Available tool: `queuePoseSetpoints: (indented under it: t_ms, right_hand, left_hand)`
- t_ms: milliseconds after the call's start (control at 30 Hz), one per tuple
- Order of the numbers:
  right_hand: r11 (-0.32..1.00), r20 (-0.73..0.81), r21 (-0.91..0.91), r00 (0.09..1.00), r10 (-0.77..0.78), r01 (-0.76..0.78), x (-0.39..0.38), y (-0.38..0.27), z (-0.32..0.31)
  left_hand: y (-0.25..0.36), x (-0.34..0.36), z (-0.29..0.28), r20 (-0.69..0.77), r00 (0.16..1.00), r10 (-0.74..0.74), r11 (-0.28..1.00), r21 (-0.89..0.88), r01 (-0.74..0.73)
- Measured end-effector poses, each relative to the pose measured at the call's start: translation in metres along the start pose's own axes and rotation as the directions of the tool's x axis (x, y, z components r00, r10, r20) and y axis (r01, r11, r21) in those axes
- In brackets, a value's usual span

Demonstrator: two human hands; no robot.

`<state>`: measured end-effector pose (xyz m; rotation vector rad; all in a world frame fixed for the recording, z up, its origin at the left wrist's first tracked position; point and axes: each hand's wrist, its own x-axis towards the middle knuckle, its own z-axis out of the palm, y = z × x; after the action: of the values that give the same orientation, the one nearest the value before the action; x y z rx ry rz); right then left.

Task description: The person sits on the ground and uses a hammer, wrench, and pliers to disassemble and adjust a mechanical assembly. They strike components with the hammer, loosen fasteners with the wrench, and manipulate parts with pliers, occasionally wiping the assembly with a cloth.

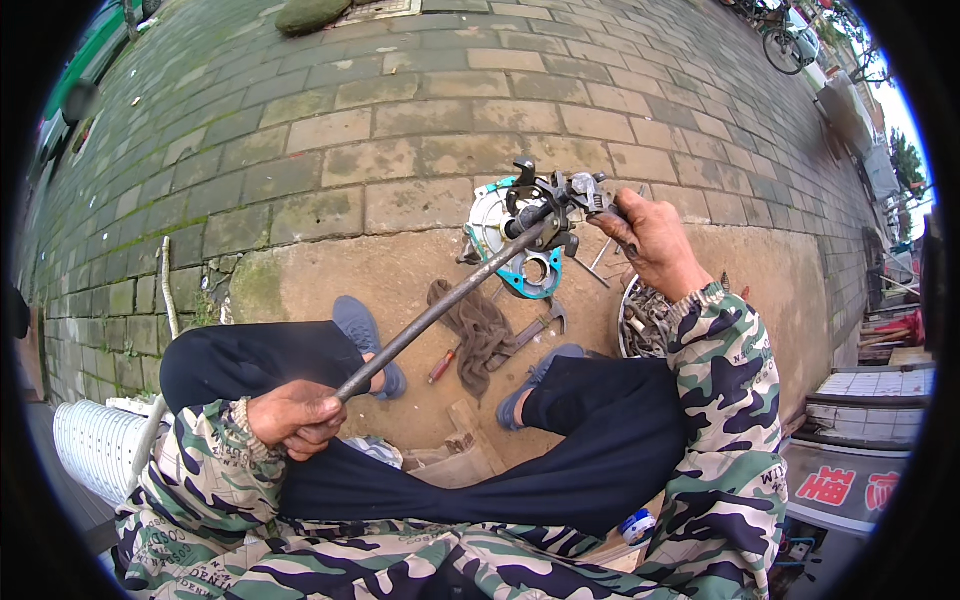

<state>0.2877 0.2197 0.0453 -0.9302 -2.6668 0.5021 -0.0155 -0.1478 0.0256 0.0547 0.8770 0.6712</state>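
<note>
My left hand is closed around the near end of a long dark metal bar that slants up and away to a puller-like black tool. That tool sits on a round metal part with a teal gasket on the ground. My right hand grips an adjustable wrench at the tool's right side. My legs in dark trousers and blue shoes frame the work.
A brown rag, a red-handled screwdriver and pliers lie on the concrete patch. A metal bowl of parts stands by my right knee. A white ribbed basket is at left. Brick paving lies beyond.
</note>
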Motion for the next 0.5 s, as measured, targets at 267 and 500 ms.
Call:
queuePoseSetpoints:
  t_ms: [267,500]
  right_hand:
    - [0.996,0.068,-0.014,0.994,0.091,-0.090,0.004,-0.012,-0.001]
    - [0.995,0.017,-0.026,0.995,0.095,-0.094,0.007,-0.011,0.001]
  left_hand:
    - [0.006,0.018,0.036,-0.224,0.960,0.170,0.948,0.303,-0.097]
    - [0.017,0.037,0.024,-0.180,0.698,0.693,0.234,0.972,0.018]
